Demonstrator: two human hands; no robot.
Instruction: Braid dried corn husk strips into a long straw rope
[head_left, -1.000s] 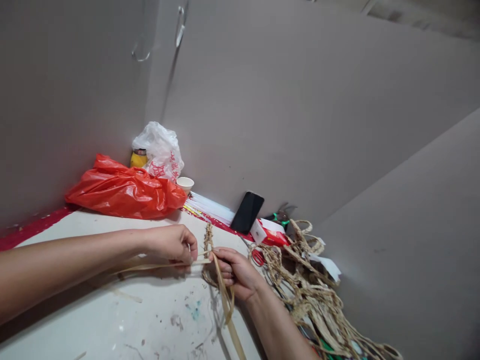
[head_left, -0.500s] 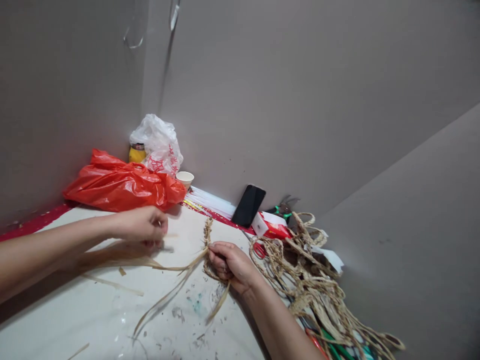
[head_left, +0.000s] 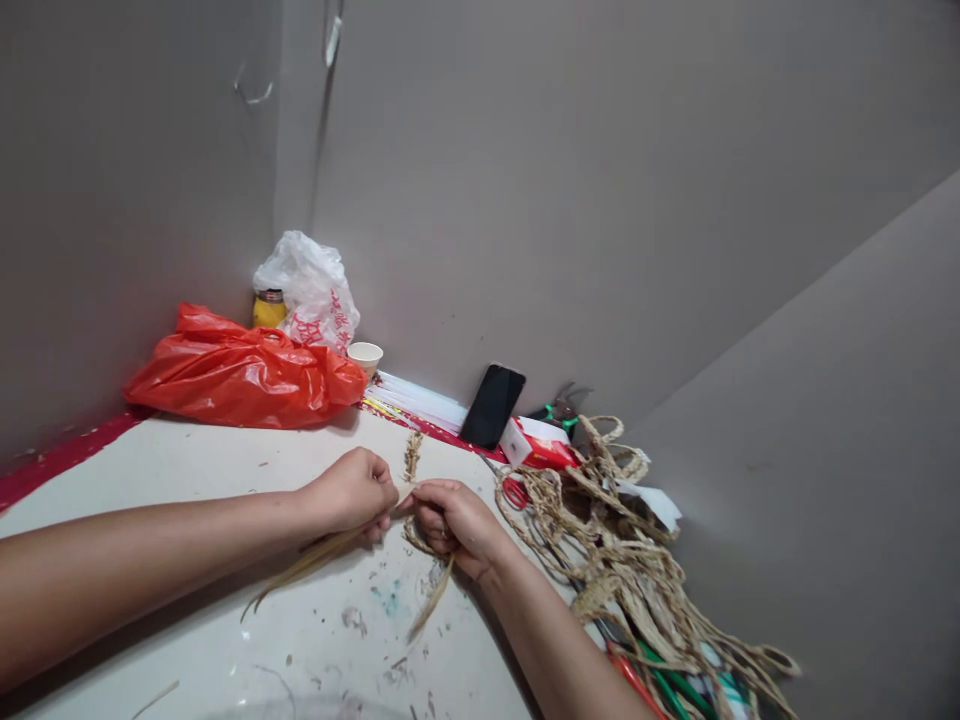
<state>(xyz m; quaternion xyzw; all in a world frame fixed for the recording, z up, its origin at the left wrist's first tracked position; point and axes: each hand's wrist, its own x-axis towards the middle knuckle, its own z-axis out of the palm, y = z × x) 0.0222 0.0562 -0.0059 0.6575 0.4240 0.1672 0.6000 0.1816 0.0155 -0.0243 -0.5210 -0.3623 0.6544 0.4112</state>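
Note:
My left hand (head_left: pixel 352 493) and my right hand (head_left: pixel 448 518) meet over a white, paint-flecked table (head_left: pixel 187 470). Both are closed on a braided straw cord (head_left: pixel 412 455) whose plaited end sticks up just beyond my fingers. The left hand pinches loose flat straw strands (head_left: pixel 300 568) that trail down-left across the table. My right hand grips the braid at its working point, and another loose strand (head_left: pixel 429 608) hangs below that hand.
A heap of braided straw rope (head_left: pixel 622 560) lies to the right, over red scissors (head_left: pixel 516 493). A black phone (head_left: pixel 493 405) leans on the wall. A red plastic bag (head_left: pixel 240 372), white bag (head_left: pixel 307 290), yellow jar (head_left: pixel 268 308) and paper cup (head_left: pixel 365 356) fill the corner.
My left hand, which had swung out left with the strands, has come back to the right hand at the braid. The loose strands now trail shorter, down-left.

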